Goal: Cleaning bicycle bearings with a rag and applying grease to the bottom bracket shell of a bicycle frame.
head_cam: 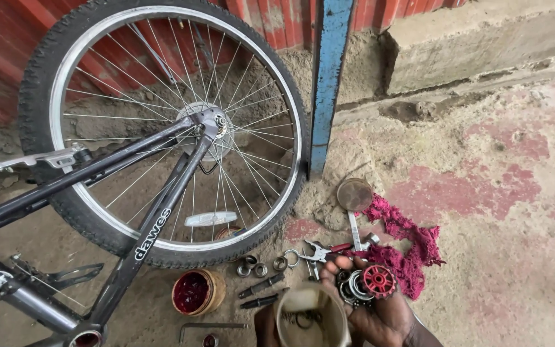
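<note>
Our right hand [370, 302] lies palm-up and cupped, loosely spread, carrying a heap of small bicycle parts: a red toothed plastic jockey wheel [378, 280] on top, and beside it a cluster of silver steel bearing rings [353, 286]. Our left hand [266, 321] shows only as a thumb and a sliver of palm behind a pale, grubby plastic cup [309, 315], which it appears to grip by the side; we cannot tell how the fingers sit. The cup stands upright just beside the loaded palm, with a dark ring or two visible inside.

To handle this well, we judge the palm should stay level and close over the cup's mouth, so that any piece that slips lands in the cup and not in the sandy concrete floor [496, 212], where grit would foul the bearings. We would pick one part at a time rather than tip the whole heap.

On the floor near us lie red-handled pliers [325, 250], a crumpled magenta rag [409, 244], a round rusty tin lid [354, 193], a red open grease tin [195, 292], several loose metal rings [261, 266] and a black hex key [210, 328]. The spoked rear bicycle wheel [162, 128] in its black frame [152, 231] stands by a blue steel post [329, 83].
</note>
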